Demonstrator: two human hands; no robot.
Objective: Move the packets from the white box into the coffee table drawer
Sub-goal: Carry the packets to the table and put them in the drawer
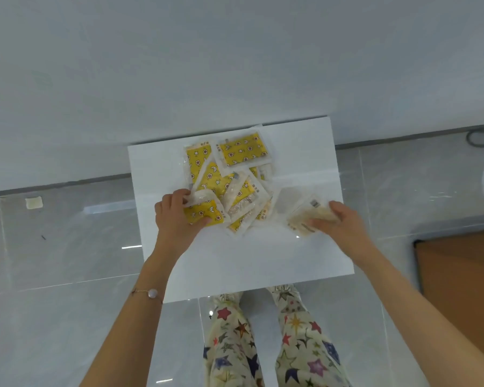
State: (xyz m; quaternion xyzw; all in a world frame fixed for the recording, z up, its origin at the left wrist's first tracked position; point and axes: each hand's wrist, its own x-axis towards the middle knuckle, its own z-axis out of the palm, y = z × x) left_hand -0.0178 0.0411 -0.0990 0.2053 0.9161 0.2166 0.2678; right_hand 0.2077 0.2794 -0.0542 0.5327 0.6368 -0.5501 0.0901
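Left hand (176,219) is closed on a yellow packet (203,216) at the near edge of the pile. Right hand (338,223) is clamped on a pale packet (308,216), apparently just lifted. Remaining packets (235,174) lie heaped in the white box (305,152). Packets are light, limp, slick film: pinch at a sealed edge. The drawer is not in view.
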